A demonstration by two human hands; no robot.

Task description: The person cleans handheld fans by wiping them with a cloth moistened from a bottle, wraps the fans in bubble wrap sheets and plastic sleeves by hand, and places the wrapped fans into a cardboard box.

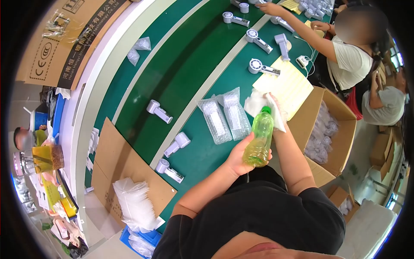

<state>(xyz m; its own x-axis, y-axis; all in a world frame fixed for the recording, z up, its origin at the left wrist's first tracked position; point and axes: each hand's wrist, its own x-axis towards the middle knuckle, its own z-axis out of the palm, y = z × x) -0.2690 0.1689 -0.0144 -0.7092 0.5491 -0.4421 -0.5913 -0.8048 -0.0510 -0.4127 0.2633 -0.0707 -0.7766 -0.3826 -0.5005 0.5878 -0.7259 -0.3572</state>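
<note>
Held low over the green table's near edge is a clear green bottle (pixel 260 138) with some yellowish liquid and a green cap, and my left hand (pixel 240 156) is wrapped round its lower part. My right hand (pixel 275 103), partly covered by a white cloth (pixel 257 102), is closed on the cloth beside the bottle's cap. Two bubble-wrapped packs (pixel 214 119) lie just left of the bottle. A white handheld fan (pixel 262 67) rests above the cloth, next to a yellow sheet (pixel 293 86).
More white fans lie on the green belt (pixel 189 56) and table. An open carton (pixel 340 142) of wrapped items stands at the right. Co-workers (pixel 351 60) sit at the upper right. Cardboard (pixel 129 159) and white bags (pixel 136 203) are at the lower left.
</note>
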